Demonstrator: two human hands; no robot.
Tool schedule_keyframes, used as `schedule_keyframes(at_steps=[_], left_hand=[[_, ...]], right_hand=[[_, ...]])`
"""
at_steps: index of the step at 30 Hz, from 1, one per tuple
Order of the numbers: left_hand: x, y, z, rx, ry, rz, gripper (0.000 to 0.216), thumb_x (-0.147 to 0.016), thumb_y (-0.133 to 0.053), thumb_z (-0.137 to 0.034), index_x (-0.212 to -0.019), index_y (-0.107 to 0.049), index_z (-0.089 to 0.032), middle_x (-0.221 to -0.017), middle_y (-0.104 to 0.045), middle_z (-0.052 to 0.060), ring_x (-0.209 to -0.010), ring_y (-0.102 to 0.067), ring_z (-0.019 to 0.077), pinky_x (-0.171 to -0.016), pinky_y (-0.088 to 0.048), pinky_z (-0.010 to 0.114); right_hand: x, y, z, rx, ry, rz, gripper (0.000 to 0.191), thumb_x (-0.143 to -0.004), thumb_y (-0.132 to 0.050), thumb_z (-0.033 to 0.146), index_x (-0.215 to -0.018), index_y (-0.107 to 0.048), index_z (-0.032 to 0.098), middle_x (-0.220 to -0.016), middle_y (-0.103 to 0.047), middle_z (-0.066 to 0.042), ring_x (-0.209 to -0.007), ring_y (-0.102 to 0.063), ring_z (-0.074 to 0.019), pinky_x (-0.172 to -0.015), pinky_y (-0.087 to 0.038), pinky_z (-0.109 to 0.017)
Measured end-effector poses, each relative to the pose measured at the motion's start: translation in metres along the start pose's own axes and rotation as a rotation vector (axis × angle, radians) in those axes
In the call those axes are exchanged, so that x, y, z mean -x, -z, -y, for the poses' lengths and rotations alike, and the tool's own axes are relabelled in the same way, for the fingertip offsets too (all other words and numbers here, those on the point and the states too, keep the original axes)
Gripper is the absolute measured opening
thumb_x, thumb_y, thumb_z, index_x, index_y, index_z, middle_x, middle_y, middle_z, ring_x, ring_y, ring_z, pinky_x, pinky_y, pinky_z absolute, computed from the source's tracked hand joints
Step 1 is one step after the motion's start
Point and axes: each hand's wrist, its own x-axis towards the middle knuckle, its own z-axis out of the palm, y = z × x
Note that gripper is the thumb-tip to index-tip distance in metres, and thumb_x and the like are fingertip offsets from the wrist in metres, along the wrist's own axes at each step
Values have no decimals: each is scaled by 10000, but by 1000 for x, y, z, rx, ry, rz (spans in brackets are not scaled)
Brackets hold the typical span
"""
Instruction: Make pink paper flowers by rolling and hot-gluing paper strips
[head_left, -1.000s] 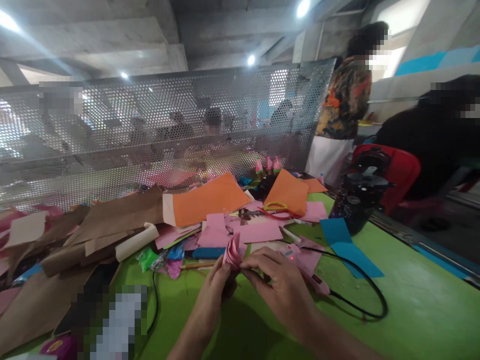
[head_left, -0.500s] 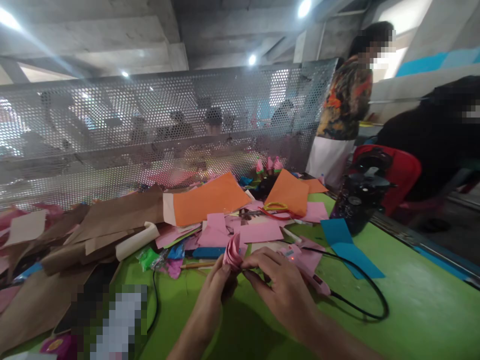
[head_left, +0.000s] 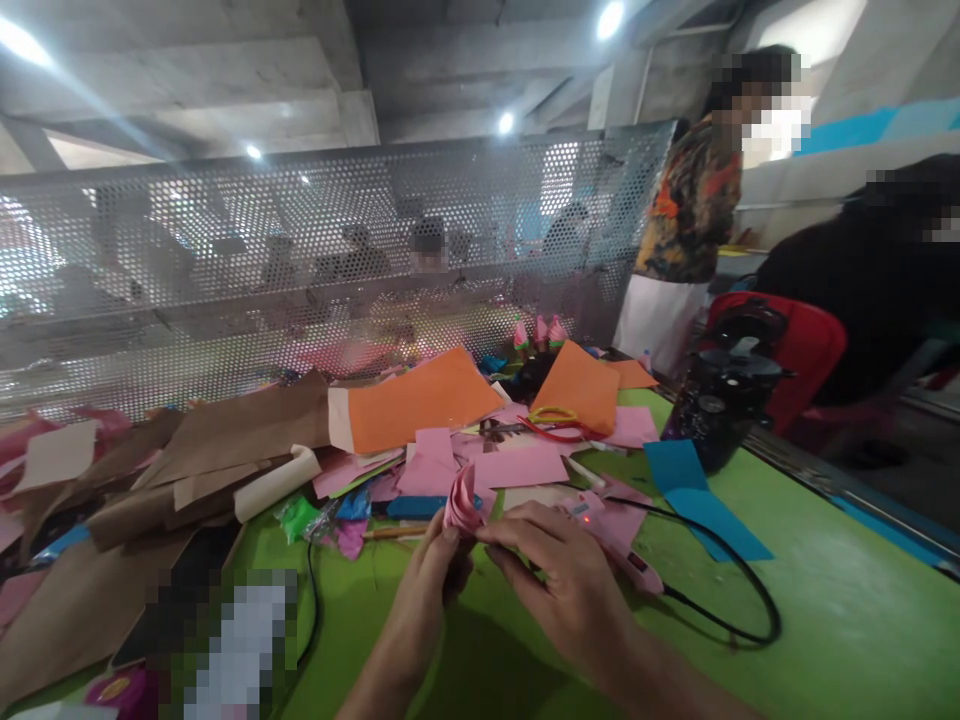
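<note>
My left hand (head_left: 429, 580) is closed around the base of a pink paper swirl (head_left: 463, 500), its layered folds pointing up. From the other side, my right hand (head_left: 559, 560) pinches the swirl's lower right edge between thumb and index finger. Part of the base is hidden behind the fingers. Just right of my right hand lies a pink glue gun (head_left: 626, 560) with a small red light lit and a black cord. A blue tool or strip (head_left: 420, 507) lies behind the swirl, next to a thin wooden stick (head_left: 394, 533).
Orange sheets (head_left: 420, 395), pink paper pieces (head_left: 521, 467) and brown paper (head_left: 247, 425) are heaped at the back. Scissors (head_left: 555, 415) rest there. Blue paper (head_left: 697, 500) and a dark jug (head_left: 724, 390) stand right. A perforated metal screen (head_left: 337, 240) lies beyond; two people are at right.
My right fingertips have drawn slightly left and down along the swirl's edge. The swirl has turned a little in my left hand. Otherwise the table looks the same.
</note>
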Motion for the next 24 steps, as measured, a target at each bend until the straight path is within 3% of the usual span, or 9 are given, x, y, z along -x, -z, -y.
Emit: schedule_keyframes(at_steps=[8,14,18,24], left_hand=[[9,-5,-8,-11,-20,-31,563,-723,-655,-572,-1146,-624,-202,-738,-595,9,-616,-492,128,-570,-365,221],[12,-3,-10,-128,-59,-46,629,-758,-633,-561,-1262,-561,-192,-616,-549,-24,-622,-492,154,-594,-372,234],[13,-4,-12,-140,-78,-43,637,-761,-616,-574,-1263,-562,-186,-576,-525,-30,-588,-474,149,-578,-358,232],[15,-6,-16,-158,-91,16,587,-777,-606,-555,-1234,-592,-187,-570,-500,-36,-553,-414,127,-546,-325,222]], right_hand=[[-1,-1,1,-7,1,5,208,-887,-553,90,-996,-659,233,-882,-672,-45,-812,-628,-182,-718,-481,-292],[0,-1,3,-14,-24,27,213,-877,-568,87,-983,-662,246,-892,-669,-36,-823,-621,-187,-725,-478,-304],[-2,0,3,-75,-57,-19,244,-867,-559,67,-988,-663,251,-892,-670,-31,-821,-633,-181,-722,-498,-279],[-5,5,3,-102,-155,-37,145,-859,-588,93,-897,-645,220,-843,-653,-24,-772,-616,-170,-672,-482,-257]])
